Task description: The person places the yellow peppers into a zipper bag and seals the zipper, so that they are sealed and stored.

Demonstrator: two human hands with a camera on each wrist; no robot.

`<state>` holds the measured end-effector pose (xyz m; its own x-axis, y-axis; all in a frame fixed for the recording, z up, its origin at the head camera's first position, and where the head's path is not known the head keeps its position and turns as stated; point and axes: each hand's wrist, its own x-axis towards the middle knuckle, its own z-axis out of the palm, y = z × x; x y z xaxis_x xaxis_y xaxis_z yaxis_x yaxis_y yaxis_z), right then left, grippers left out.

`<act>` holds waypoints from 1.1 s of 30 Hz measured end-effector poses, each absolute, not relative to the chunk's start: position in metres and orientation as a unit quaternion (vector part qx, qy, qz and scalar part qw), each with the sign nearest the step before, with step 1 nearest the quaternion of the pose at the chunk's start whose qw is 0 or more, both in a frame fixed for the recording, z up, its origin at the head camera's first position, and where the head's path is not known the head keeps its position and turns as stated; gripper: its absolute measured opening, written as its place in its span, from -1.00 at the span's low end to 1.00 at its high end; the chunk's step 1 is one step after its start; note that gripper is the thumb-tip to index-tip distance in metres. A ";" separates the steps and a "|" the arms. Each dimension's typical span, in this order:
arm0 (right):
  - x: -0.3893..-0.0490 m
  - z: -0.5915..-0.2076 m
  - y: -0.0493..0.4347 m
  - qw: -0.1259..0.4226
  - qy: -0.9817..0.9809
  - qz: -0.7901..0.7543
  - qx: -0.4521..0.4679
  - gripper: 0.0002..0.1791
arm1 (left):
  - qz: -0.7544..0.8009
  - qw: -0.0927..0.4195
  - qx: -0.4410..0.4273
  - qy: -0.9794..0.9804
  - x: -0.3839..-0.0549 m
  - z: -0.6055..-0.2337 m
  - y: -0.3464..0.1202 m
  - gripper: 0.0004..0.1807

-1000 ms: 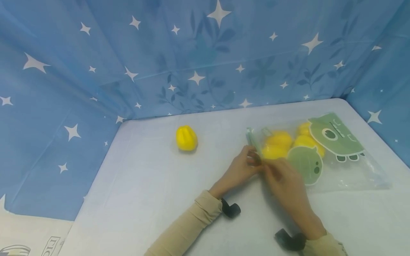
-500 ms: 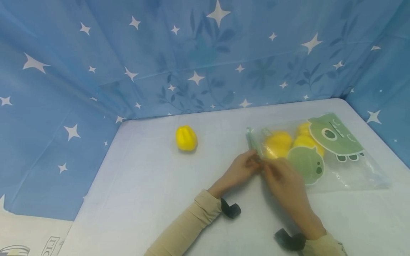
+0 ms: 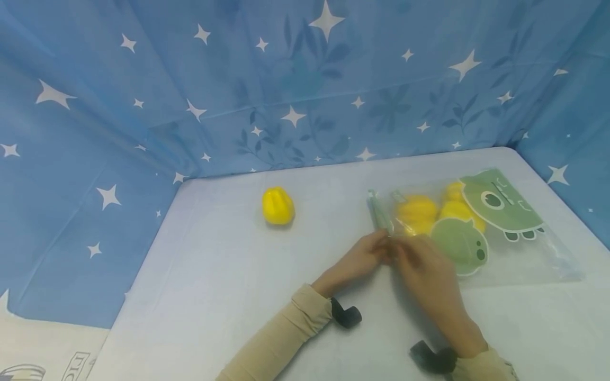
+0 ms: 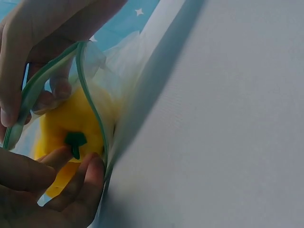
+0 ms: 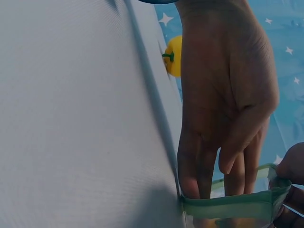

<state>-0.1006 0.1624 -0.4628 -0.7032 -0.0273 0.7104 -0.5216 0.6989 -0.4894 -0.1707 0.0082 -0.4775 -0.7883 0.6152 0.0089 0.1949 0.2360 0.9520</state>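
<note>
A clear zip bag (image 3: 529,267) with green cartoon prints lies at the right, its green-edged mouth facing left. Several yellow bell peppers (image 3: 416,211) are inside. My right hand (image 3: 431,278) pinches the rim near the mouth's front corner; its fingers (image 5: 290,166) show at the right wrist view's edge. The left hand (image 3: 355,262) reaches in from the left, its fairly straight fingers (image 5: 192,175) between the two green strips. In the left wrist view they lie close by a bell pepper (image 4: 71,116) with a green stem; whether they touch it I cannot tell.
One loose yellow bell pepper (image 3: 278,206) stands on the white table (image 3: 214,264), left of the bag. Blue star-patterned curtains (image 3: 295,79) hang behind and beside the table. A printed pale panel (image 3: 43,352) sits at the lower left.
The left hand has slid a little toward me along the bag's mouth. The peppers in the bag have shifted slightly right. The right hand has stayed nearly in place.
</note>
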 end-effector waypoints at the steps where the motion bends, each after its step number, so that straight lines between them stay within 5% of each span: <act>1: -0.100 -0.463 0.162 0.350 -0.852 0.353 0.160 -0.65 | 0.566 0.195 0.263 0.756 -0.170 -0.478 0.008 -0.72; 6: -0.100 -0.461 0.162 0.348 -0.858 0.346 0.151 -0.65 | 0.564 0.208 0.265 0.754 -0.169 -0.477 0.009 -0.57; 12: -0.100 -0.461 0.162 0.336 -0.859 0.352 0.156 -0.66 | 0.539 0.178 0.272 0.777 -0.169 -0.474 0.007 -0.73; 33: -0.101 -0.463 0.163 0.335 -0.864 0.349 0.137 -0.69 | 0.247 -0.015 0.304 0.920 -0.168 -0.446 -0.013 -0.61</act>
